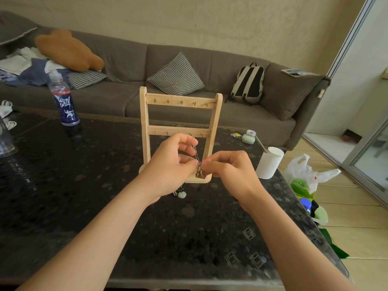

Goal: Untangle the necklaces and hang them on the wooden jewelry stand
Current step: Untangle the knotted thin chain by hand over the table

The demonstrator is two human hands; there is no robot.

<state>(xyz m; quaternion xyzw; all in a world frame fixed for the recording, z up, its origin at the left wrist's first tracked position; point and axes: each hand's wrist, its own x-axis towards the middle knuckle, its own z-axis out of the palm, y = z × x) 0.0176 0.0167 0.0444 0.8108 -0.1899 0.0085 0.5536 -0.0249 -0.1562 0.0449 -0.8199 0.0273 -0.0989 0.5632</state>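
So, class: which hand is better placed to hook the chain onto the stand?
Probably left: the left hand pinches the chain highest, by the lower hooks; the right hand pinches lower.

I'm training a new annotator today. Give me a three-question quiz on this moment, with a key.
1. True or false: a chain hangs from the top hooks of the wooden stand.
2. How many hands pinch the chain necklace? A none; B one; C both.
3. Fill in: the blue bottle stands on the stand's ____ side.
Key: 1 false; 2 C, left hand and right hand; 3 left.
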